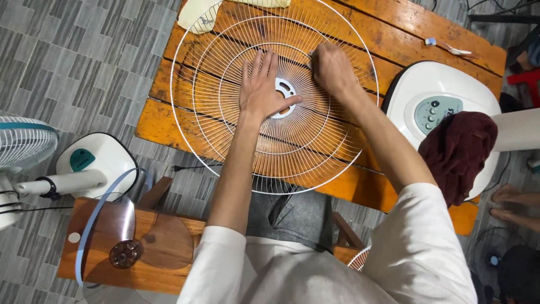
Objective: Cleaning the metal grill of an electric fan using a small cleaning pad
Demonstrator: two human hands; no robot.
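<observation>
So there's a big white wire fan guard (275, 95) lying flat on an orange wooden table (394, 39), taking up most of it, with its rim at 12 o'clock cut off by the top of the shot. The left hand (262, 90) is spread flat on the wires, fingers pointing to 12 o'clock, thumb resting by the white plastic hub (284, 97) in the middle, so that grip is wide open and just pressing down, not wrapped around anything. The right hand (333, 68) sits at about 1 o'clock from the hub, curled into a loose fist on the wires; can't tell if it's pinching a wire or something small, the fingers hide it. At 3 o'clock from the guard there's a white fan base (436, 93) with a button panel, partly covered by a dark red cloth (458, 149). Down at 7 o'clock a clear fan blade (121, 242) lies on a wooden stool (163, 264), and a second fan (22, 143) is cut off at the left edge. Bare feet (512, 200) of another person peek in at the right edge.
</observation>
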